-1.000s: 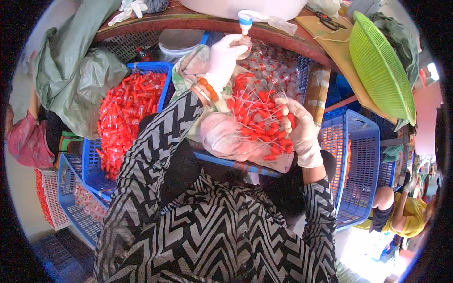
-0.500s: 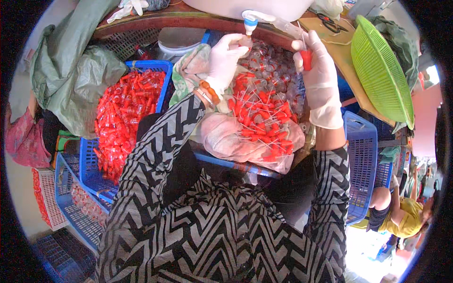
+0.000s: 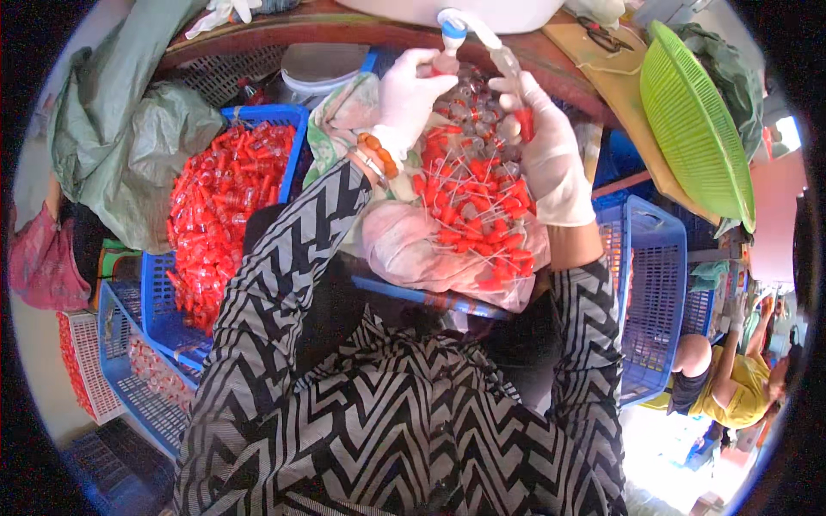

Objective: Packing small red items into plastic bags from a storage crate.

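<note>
My gloved left hand [image 3: 408, 96] pinches a small clear bottle [image 3: 445, 65] beneath a blue-and-white tap [image 3: 453, 36]. My gloved right hand [image 3: 549, 148] has its fingers curled round a red dropper cap [image 3: 524, 125]. Its fingertips also meet the end of a clear tube [image 3: 504, 60] fitted on the tap's white arm. Between the hands, red caps with thin pale stems [image 3: 482, 206] are heaped on a pinkish cloth [image 3: 397, 244]. Clear little bottles [image 3: 469, 103] lie piled behind them, below the tap.
A blue basket [image 3: 303, 142] of red-capped bottles [image 3: 225, 202] stands at left, beside a grey-green plastic sheet [image 3: 120, 163]. Another blue basket [image 3: 658, 301] stands at right. A green woven basket [image 3: 701, 120] and scissors [image 3: 600, 34] are at far right. A person in yellow [image 3: 740, 396] sits beyond.
My right hand has moved left and slightly down with the red cap. The clear tube on the tap's arm has swung downward. My left hand stays under the tap with the bottle.
</note>
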The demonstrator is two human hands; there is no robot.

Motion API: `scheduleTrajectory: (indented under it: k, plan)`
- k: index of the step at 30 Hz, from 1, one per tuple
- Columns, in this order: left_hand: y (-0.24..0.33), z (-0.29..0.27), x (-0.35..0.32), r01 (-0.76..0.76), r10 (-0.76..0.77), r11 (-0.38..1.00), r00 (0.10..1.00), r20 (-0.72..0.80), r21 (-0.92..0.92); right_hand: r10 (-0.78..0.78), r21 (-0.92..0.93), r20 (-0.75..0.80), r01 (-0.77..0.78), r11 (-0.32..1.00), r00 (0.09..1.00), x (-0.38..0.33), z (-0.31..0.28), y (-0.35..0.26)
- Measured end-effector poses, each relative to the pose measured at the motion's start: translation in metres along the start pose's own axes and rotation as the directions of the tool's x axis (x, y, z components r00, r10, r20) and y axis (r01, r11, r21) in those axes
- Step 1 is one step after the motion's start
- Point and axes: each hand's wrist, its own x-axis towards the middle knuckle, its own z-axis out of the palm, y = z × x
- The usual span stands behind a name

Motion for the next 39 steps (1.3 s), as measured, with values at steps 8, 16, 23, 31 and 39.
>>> scheduleTrajectory:
  k: [8, 16, 23, 31, 39]
  plan:
    - [0.013, 0.021, 0.001, 0.017, -0.016, 0.998, 1.0, 0.018, -0.061, -0.043, -0.035, -0.06, 0.041, 0.999, 0.997, -0.01, -0.009, -0.012]
    - [0.007, -0.004, -0.003, 0.064, -0.066, 0.992, 0.998, -0.017, -0.109, -0.027, -0.016, -0.002, 0.027, 1.0, 1.0, 0.002, 0.009, 0.005]
    - [0.003, -0.001, -0.004, 0.084, -0.086, 0.993, 0.996, -0.025, -0.078, -0.065, -0.013, -0.005, 0.065, 0.998, 0.998, -0.001, 0.009, 0.002]
    - [-0.015, -0.002, -0.012, 0.087, -0.088, 0.996, 0.996, -0.032, -0.03, -0.227, -0.289, 0.11, 0.25, 0.924, 0.968, -0.028, 0.01, -0.002]
    - [0.003, -0.004, -0.053, -0.176, 0.127, 0.927, 0.978, 0.165, 0.33, -0.366, -0.858, 0.127, 0.287, 0.425, 0.922, -0.031, -0.005, 0.012]
